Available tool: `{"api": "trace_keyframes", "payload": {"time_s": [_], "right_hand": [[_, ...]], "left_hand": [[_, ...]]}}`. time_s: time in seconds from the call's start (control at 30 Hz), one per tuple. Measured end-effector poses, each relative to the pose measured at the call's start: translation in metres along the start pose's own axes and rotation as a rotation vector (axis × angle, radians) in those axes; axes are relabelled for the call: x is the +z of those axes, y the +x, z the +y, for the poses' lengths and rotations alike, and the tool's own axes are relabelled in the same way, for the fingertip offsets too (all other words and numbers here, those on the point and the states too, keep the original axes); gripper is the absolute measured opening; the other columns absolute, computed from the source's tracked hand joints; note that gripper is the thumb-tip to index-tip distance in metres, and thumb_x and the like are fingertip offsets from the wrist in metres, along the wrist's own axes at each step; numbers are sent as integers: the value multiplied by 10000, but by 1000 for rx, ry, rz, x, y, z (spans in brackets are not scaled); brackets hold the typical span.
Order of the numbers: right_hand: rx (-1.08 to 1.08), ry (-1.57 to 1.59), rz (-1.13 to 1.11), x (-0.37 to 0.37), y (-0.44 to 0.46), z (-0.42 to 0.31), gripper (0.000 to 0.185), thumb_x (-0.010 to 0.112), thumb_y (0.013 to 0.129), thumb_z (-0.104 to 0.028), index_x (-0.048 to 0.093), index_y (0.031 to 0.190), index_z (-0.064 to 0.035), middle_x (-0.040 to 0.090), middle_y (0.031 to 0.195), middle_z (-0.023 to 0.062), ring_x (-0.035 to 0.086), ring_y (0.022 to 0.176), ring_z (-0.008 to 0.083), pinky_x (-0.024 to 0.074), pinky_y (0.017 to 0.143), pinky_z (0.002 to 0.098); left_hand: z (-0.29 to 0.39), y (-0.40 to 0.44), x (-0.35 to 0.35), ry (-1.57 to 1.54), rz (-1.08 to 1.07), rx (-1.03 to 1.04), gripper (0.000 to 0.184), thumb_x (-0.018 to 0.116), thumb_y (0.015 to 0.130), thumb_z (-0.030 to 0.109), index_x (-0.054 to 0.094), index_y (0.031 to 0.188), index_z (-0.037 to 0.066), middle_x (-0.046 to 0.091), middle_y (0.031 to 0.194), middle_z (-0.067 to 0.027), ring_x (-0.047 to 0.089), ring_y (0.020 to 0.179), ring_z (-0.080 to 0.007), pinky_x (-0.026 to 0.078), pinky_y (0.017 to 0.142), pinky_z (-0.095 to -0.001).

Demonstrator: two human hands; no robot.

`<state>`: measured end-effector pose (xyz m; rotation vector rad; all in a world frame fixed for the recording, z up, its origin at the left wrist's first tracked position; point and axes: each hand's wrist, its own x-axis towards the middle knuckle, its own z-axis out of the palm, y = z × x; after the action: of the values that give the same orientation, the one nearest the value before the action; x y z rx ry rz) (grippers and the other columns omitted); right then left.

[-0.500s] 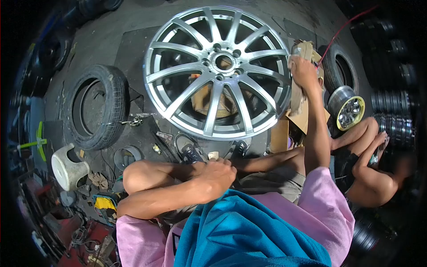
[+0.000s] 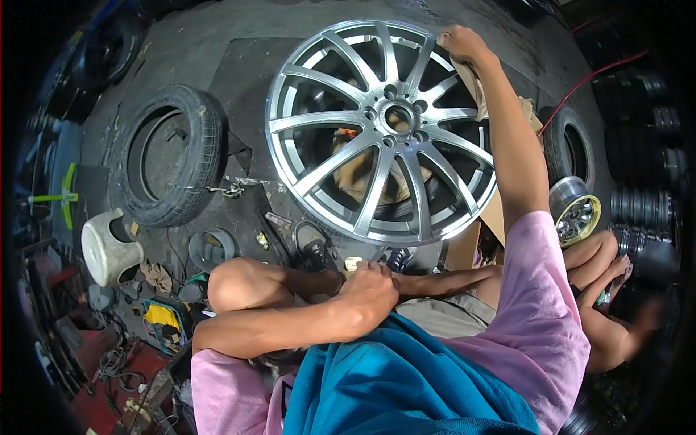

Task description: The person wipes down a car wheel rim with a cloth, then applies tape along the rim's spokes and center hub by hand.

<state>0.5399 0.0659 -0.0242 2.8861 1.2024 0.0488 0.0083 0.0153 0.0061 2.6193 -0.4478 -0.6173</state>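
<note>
A large silver multi-spoke wheel rim [image 2: 377,156] lies face up in front of me, over a dark round base. My right hand [image 2: 465,45] is closed at its far right edge, with the arm stretched out. From that hand a tan strip [image 2: 471,87], paper or cloth, runs down along the rim's right side. My left hand [image 2: 368,296] rests on my lap against the blue cloth [image 2: 406,370], fingers curled; whatever may be inside them is hidden. A small off-white block [image 2: 353,263] sits just beyond its knuckles.
A worn tyre [image 2: 174,156] and a white plastic stool [image 2: 109,246] stand left. At right are another tyre [image 2: 569,148], a smaller wheel [image 2: 576,212], stacked rims [image 2: 641,210] and a red hose [image 2: 594,76]. Another person's bent knee [image 2: 594,250] is close on my right.
My right hand has moved away from me along the rim's right edge, to its far side. The wheel sits further right in view. My left hand stays on my lap.
</note>
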Motion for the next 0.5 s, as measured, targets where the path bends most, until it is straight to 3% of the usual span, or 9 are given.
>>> {"api": "trace_keyframes", "payload": {"time_s": [0.07,0.17,0.3,0.37,0.4,0.47,0.5], "right_hand": [[-219,81,83,2,22,-21,426,550,934,-278,723,1311,-179,712,1207,248,676,1117,460,533,996,512],[-317,85,55,30,81,-52,446,551,926,-282,714,1318,-146,710,1234,234,669,1157,439,518,1031,494],[-343,78,-73,10,76,-150,447,555,921,-284,721,1309,-140,721,1218,220,675,1158,418,521,1038,473],[-554,-196,-176,54,125,-185,613,723,889,-434,596,1446,-211,720,1291,170,752,1024,379,617,890,491],[-562,-191,-178,44,111,-206,613,723,889,-434,596,1446,-211,720,1291,170,752,1024,379,617,890,491],[-545,-138,-154,3,48,-248,719,806,826,-352,558,1410,-13,754,1081,224,750,959,413,603,825,473],[-558,-133,-154,-6,22,-262,719,806,826,-352,558,1410,-13,754,1081,224,750,959,413,603,825,473]], "left_hand": [[3,5,5,-18,-10,4,211,617,878,106,714,1010,-27,679,1019,-188,673,1013,-329,543,862,-420],[8,15,19,10,21,-14,222,622,899,142,755,1027,19,703,1062,-162,683,1026,-318,531,851,-425],[12,23,12,118,-17,-45,233,626,927,170,789,1050,57,732,1117,-139,695,1030,-296,525,849,-431],[12,27,15,99,-39,-49,244,616,933,168,754,1075,27,716,1126,-158,689,1043,-301,538,859,-424],[12,28,16,83,-57,-46,261,605,939,167,720,1100,-3,700,1135,-178,683,1057,-307,551,868,-417],[12,31,13,70,-94,-45,263,609,938,167,720,1106,-2,701,1138,-177,683,1062,-308,553,872,-415],[12,32,12,62,-128,-35,266,612,937,167,720,1113,-2,702,1140,-176,683,1067,-308,555,875,-413]]}}
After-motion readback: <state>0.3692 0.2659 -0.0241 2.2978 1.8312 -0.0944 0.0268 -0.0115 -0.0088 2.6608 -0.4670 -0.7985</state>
